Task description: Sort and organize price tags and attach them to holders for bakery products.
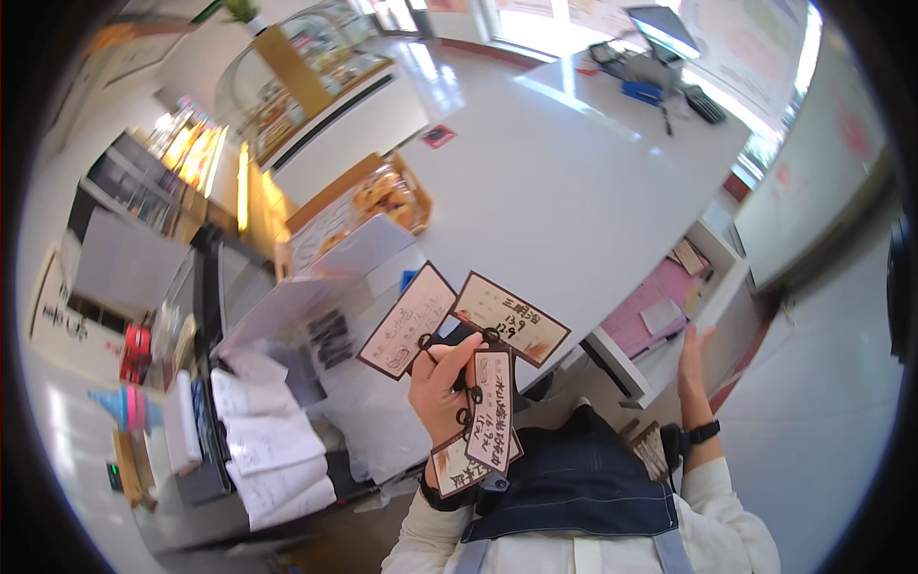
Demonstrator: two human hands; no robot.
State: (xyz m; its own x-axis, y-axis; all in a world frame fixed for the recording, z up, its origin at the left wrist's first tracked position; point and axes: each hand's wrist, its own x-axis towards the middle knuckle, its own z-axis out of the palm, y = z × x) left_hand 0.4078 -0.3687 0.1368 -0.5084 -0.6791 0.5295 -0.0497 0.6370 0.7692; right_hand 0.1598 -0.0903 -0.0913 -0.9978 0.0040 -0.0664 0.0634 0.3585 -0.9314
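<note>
My left hand [439, 391] grips several handwritten price cards with dark borders and black ring clips. One pale card [407, 321] fans out to the upper left, another card [513, 316] to the upper right, and a third card [490, 409] hangs down over my wrist. Part of a further card lies beneath that one. My right hand [693, 364] is raised beside the front of a pulled-out white drawer [645, 377], its fingers extended and nothing visible in it. Whether it touches the drawer cannot be told. Inside the drawer are pink papers [638, 316] and small cards.
Before me stretches a white counter [545, 194]. On it stand a wooden tray [423, 194] of bagged baked goods, a calculator [704, 104] and a tablet-like screen [663, 32]. Paper sheets [269, 430] hang at left. A glass display case [315, 72] stands beyond.
</note>
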